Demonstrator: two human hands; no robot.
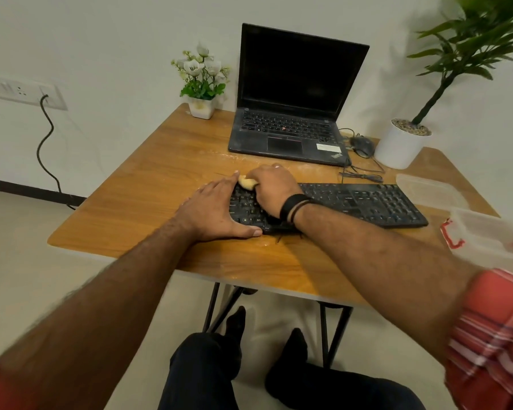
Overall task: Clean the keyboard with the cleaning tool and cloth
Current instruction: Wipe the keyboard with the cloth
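A black keyboard (365, 202) lies across the middle of the wooden table (148, 184). My left hand (216, 213) rests flat on the keyboard's left end, fingers together, thumb along the front edge. My right hand (274, 189) is closed over a small yellow cleaning pad (247, 183) and presses it on the keys at the keyboard's far left corner. Only a bit of the pad shows between the two hands. The keys under my hands are hidden. Whether the pad is the cloth or the tool I cannot tell.
An open black laptop (290, 113) stands behind the keyboard, with a wired mouse (362, 145) to its right. A white flower pot (202, 108) sits at the back left, a large white planter (400, 146) at the back right. Clear plastic containers (433, 190) lie at the right edge.
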